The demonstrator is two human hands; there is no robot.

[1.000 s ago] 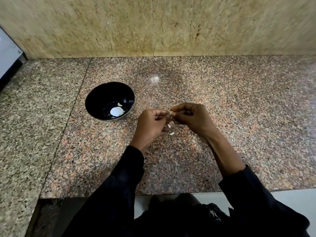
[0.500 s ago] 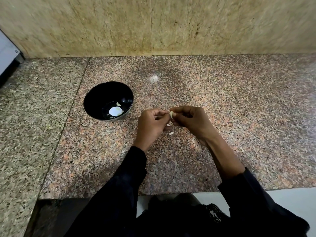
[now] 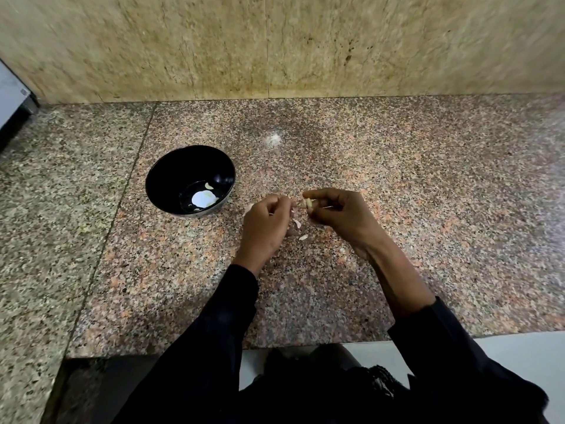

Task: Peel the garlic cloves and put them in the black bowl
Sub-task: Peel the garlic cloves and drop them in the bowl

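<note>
The black bowl (image 3: 159,179) stands on the granite counter, left of my hands, with a peeled garlic clove (image 3: 208,185) lying inside it. My right hand (image 3: 339,215) pinches a pale garlic clove (image 3: 308,203) between thumb and fingertips, a little above the counter. My left hand (image 3: 266,223) is just to its left with its fingers curled, and it seems to pinch a thin piece of garlic skin (image 3: 296,221) at its fingertips. A small gap separates the two hands.
A loose bit of skin (image 3: 303,237) lies on the counter (image 3: 428,209) below the hands. Something pale (image 3: 247,207) shows behind my left hand. A stone wall (image 3: 305,47) closes the back. A grey appliance edge (image 3: 12,99) sits far left.
My hands were joined on the clove and have now parted. The left hand drew away to the left with skin, and the clove stays in the right hand.
</note>
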